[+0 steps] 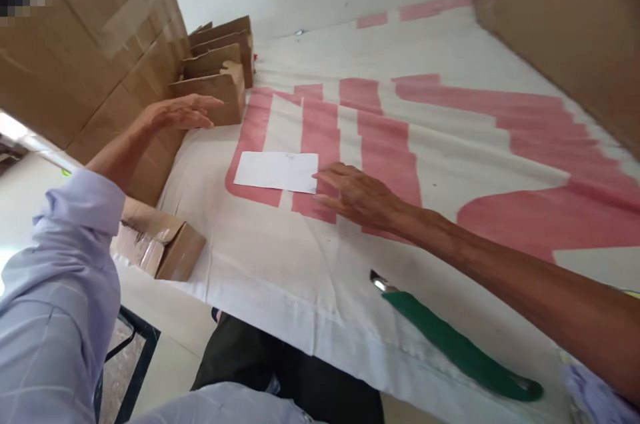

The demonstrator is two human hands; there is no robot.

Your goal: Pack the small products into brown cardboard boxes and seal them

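Note:
My left hand [180,112] is stretched out flat, fingers apart, just in front of a row of folded brown cardboard pieces [216,71] at the table's far left; it holds nothing. My right hand [357,195] lies open on the white and pink cloth [450,144], its fingertips touching the right edge of a white sheet of paper [277,171] that lies flat there.
A green-handled cutter [450,344] lies near the front edge of the table. Large cardboard boxes [85,44] stand at the left, a small taped box [160,244] sits at the left edge, and another big box [565,31] is at the far right.

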